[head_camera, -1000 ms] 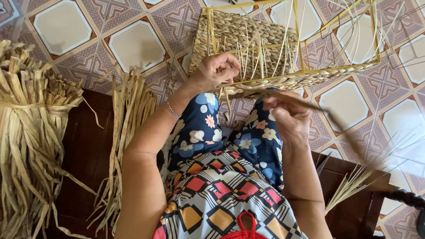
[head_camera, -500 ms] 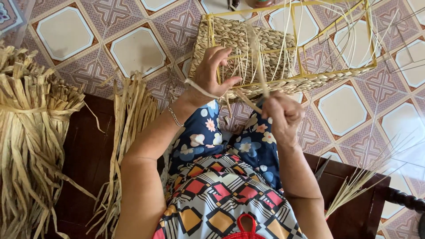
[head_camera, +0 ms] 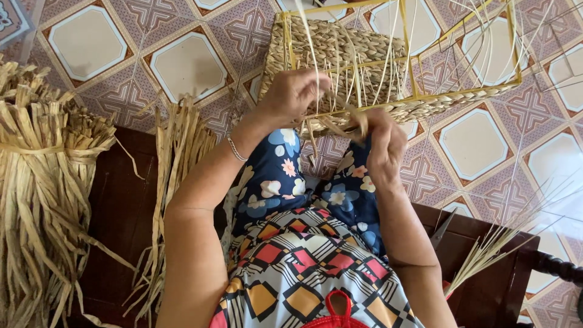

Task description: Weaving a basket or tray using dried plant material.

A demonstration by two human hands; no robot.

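My left hand [head_camera: 291, 97] grips the near edge of the half-woven basket [head_camera: 340, 54] at twelve o'clock from my lap. My right hand [head_camera: 379, 143], just beside it at four o'clock, pinches a straw strand [head_camera: 340, 124] against the yellow frame [head_camera: 461, 91]. Bundled straw [head_camera: 42, 182] lies at nine o'clock.
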